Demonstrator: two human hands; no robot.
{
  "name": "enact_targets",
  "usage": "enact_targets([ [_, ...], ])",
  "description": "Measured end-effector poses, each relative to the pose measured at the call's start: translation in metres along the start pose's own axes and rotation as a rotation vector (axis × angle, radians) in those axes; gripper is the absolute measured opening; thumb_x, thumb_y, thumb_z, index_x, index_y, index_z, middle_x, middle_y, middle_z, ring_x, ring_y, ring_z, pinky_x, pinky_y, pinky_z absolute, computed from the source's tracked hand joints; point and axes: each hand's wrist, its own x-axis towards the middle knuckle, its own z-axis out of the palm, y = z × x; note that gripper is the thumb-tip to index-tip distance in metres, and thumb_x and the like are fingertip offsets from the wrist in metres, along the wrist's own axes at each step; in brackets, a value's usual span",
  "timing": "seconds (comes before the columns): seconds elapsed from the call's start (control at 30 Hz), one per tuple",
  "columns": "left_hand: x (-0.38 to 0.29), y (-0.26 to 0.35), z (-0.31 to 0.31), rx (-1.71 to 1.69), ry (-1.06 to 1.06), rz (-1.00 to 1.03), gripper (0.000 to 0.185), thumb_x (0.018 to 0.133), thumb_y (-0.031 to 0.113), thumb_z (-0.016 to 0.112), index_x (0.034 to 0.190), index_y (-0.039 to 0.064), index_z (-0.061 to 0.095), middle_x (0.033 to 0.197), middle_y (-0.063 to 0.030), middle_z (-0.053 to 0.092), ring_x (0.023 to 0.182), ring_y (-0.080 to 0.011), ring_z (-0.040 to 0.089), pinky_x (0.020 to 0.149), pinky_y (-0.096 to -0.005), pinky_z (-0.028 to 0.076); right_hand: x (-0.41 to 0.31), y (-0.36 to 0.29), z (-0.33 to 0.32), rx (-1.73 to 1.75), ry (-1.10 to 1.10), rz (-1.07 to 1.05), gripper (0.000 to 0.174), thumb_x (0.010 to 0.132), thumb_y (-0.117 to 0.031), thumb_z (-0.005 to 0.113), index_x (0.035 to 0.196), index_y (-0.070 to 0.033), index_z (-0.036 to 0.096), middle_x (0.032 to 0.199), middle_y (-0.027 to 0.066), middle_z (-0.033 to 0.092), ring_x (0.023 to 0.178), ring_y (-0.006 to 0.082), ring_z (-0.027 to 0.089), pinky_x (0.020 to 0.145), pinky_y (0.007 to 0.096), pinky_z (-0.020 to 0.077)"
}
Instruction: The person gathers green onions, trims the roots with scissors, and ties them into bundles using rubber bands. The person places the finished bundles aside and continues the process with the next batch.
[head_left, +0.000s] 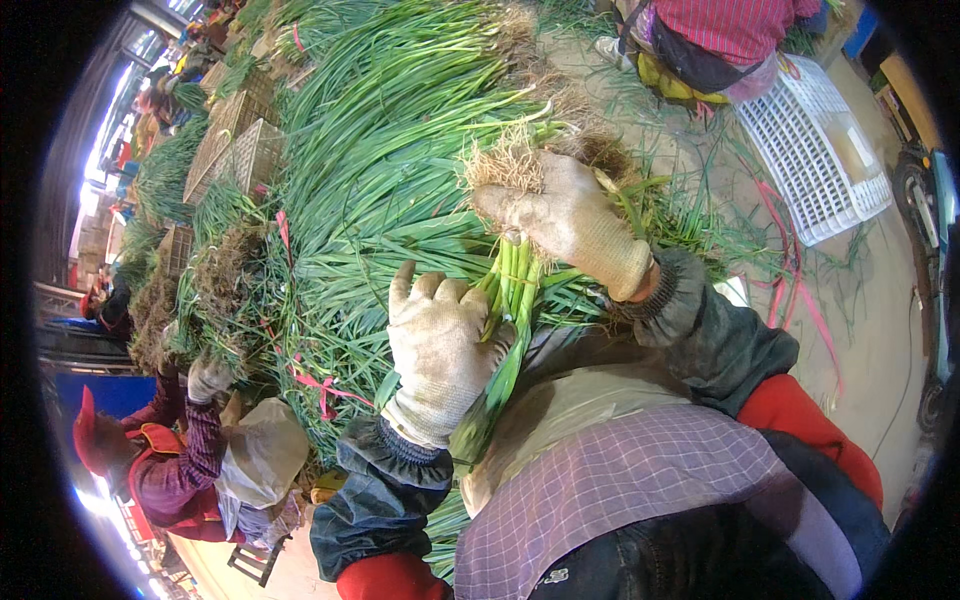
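Observation:
A small bunch of green onions (517, 281) with pale, fibrous roots hangs leaves down in front of me. My right hand (574, 217), in a soiled knit glove, is closed around its root end, with the roots (506, 161) sticking out at the top left. My left hand (446, 352), gloved too, lies against the stalks lower down; its thumb is curled over them and its other fingers point up. The leaves run down past the left wrist towards my lap. Behind both hands spreads a large heap of green onions (382, 150), its roots towards the right.
A white plastic crate (821, 150) lies at the right beside a person in a striped top (712, 37). Pink ties (784, 255) and loose leaves litter the floor. At the left, another person (172, 465) works at more onions; wicker-coloured crates (240, 142) stand behind.

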Motion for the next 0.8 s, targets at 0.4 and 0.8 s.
enact_targets([
  [0.4, -0.001, -0.027, 0.021, -0.318, 0.026, 0.035, 0.022, 0.073, 0.008, 0.078, 0.091, 0.012, 0.066, 0.085, -0.0085, 0.068, 0.084, -0.0314, 0.066, 0.085, -0.0438, 0.052, 0.005, 0.015, -0.002, 0.115, 0.012, 0.137, 0.017, 0.097, -0.012, 0.066, 0.109, -0.001, 0.067, 0.087, 0.0006, 0.068, 0.079, 0.0087, 0.059, 0.071, 0.0279, 0.0509],
  [0.8, -0.007, -0.023, 0.02, -0.015, 0.047, 0.176, 0.021, 0.073, 0.011, 0.073, 0.093, 0.012, 0.065, 0.085, -0.0081, 0.066, 0.085, -0.0313, 0.065, 0.093, -0.0507, 0.049, 0.007, 0.015, -0.002, -0.044, 0.026, 0.071, 0.019, 0.096, -0.022, 0.067, 0.102, -0.004, 0.069, 0.074, 0.0035, 0.065, 0.067, 0.0111, 0.057, 0.063, 0.0306, 0.0492],
])
